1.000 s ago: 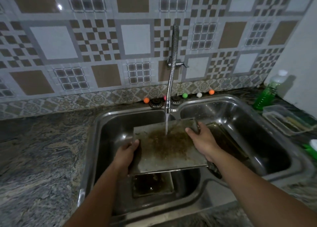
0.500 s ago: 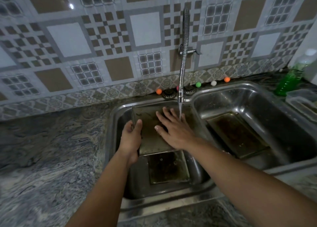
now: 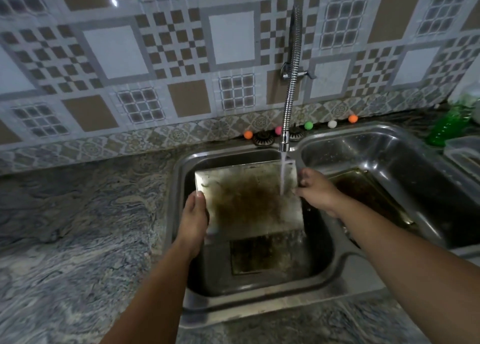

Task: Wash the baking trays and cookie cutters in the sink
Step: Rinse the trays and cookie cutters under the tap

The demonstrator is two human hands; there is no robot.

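A grimy baking tray [image 3: 249,198] is held tilted over the left sink basin [image 3: 319,260] under the running tap [image 3: 284,143]. It is gripped at nine o'clock by the left hand [image 3: 193,219] and at three o'clock by the right hand [image 3: 315,191], fingers curled round its edges. Rinsing appears under way; scrubbing the brown residue seems needed next.

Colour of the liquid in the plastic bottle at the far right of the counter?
Bright green, in the clear plastic bottle; head view, the only one.

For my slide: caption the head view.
Both hands hold a stained baking tray under the running faucet.
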